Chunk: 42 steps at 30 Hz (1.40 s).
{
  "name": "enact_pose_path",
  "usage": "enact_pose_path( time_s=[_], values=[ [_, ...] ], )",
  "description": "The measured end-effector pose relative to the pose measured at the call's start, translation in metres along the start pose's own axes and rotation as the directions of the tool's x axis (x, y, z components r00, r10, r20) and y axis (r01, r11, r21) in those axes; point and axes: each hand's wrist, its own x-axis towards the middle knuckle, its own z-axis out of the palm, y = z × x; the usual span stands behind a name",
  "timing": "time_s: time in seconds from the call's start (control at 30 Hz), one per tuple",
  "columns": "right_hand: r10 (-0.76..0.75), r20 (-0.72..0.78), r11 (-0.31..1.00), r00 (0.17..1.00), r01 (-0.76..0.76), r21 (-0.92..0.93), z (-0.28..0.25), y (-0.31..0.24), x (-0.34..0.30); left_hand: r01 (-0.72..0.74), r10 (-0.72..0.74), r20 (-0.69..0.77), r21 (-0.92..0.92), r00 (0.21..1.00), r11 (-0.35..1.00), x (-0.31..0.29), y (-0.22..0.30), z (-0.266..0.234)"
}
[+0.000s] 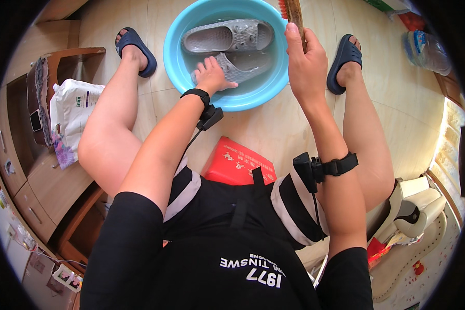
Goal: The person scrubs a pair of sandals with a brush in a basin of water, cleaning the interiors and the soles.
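A light blue basin [171, 72] of water stands on the floor between my feet. Two grey slippers lie in it: the far one [245, 37] lies crosswise, and the nearer one [237, 67] is tilted and partly under the water. My left hand [212, 77] rests on the left end of the nearer slipper, its fingers and thumb spread apart. Above the basin's right rim, my right hand [309, 64] is closed around a scrubbing brush [294, 15] with a brown wooden handle. Red bristles show at the brush's far end, which the frame cuts off.
Under me is a red box-like seat [237, 163]. A white bag [72, 108] leans by wooden furniture [41, 201] on the left. My dark slippers [138, 50] flank the basin. Wrapped bottles [429, 51] stand at far right, and a cream armrest-like piece [423, 206] at lower right.
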Motion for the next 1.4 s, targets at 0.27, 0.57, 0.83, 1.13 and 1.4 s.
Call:
enact_pose_path(
  time_s=[0.27, 0.57, 0.83, 1.13, 1.4],
  values=[
    [0.004, -0.001, 1.0, 1.0, -0.004, -0.001, 0.002, 0.006, 0.003, 0.024, -0.029, 0.142, 0.04, 0.989, 0.999, 0.015, 0.0, 0.004],
    [0.017, 0.001, 1.0, 1.0, -0.017, 0.016, 0.004, 0.006, 0.004, 0.033, -0.051, 0.259, 0.076, 0.964, 0.997, 0.03, 0.0, 0.006],
    [0.018, -0.006, 1.0, 1.0, -0.018, 0.025, 0.005, 0.009, 0.005, 0.026, -0.058, 0.35, 0.096, 0.935, 0.995, 0.044, 0.003, 0.007],
    [0.016, 0.0, 1.0, 1.0, -0.016, 0.023, 0.008, 0.008, 0.007, 0.046, -0.092, 0.347, 0.14, 0.933, 0.989, 0.048, 0.004, 0.014],
    [0.007, -0.007, 0.999, 1.0, -0.007, 0.051, 0.002, 0.003, 0.006, -0.05, -0.002, 0.393, 0.122, 0.92, 0.991, 0.03, 0.011, -0.003]
  ],
)
